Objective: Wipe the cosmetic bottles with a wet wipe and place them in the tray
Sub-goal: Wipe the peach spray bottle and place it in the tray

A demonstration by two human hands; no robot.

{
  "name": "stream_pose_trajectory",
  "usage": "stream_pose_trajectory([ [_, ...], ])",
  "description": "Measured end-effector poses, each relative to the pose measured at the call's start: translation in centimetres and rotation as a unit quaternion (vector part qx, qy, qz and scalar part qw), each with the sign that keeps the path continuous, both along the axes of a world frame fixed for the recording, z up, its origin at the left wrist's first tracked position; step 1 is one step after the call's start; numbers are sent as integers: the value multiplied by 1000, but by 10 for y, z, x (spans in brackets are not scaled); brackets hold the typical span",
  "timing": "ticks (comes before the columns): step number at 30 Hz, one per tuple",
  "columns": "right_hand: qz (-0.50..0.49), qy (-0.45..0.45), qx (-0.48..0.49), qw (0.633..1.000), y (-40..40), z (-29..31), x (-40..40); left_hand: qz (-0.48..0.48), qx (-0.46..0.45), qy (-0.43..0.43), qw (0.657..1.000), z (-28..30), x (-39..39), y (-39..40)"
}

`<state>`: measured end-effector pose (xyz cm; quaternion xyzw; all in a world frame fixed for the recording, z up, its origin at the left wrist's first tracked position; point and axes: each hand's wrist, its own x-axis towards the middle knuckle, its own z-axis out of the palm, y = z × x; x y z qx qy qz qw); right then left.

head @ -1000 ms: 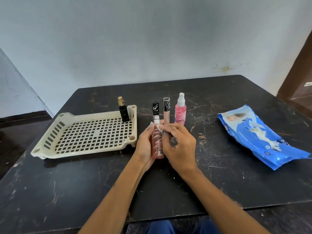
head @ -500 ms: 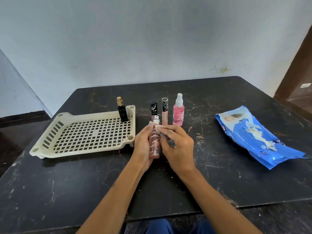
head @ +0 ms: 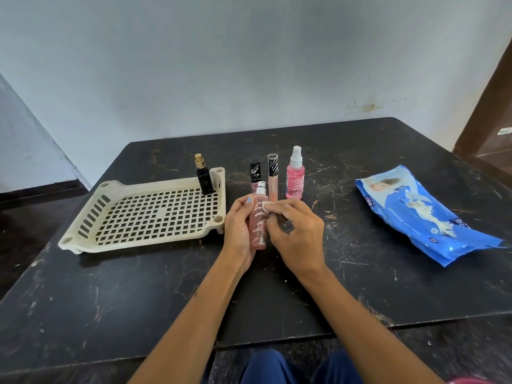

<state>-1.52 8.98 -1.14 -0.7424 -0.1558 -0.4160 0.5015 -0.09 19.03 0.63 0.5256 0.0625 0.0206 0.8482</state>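
My left hand [head: 238,225] grips a slim peach spray bottle [head: 258,223] upright above the table. My right hand [head: 297,234] pinches a small folded white wet wipe [head: 266,207] and presses it against the bottle's upper side. Behind the hands stand a black-capped tube [head: 255,173], a tall thin pink tube [head: 273,177] and a pink spray bottle with a white top [head: 295,174]. A black bottle with a gold cap [head: 203,174] stands in the far right corner of the cream perforated tray [head: 91,217].
A blue pack of wet wipes [head: 421,214] lies on the right of the black table [head: 138,286]. The tray sits on the left, close to the left hand. A wall runs behind the table and a brown door frame is at the far right.
The camera view has shifted slightly. Both hands stay on the peach bottle, and the wipe sits a little lower on the bottle's side than before.
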Motion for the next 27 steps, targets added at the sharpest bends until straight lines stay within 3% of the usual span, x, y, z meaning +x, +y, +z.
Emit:
stream_pose_trajectory([
  [27, -13, -4, -22, 1000, 0, 0, -1, -4, 1, -12, 1000, 4, -5, -1],
])
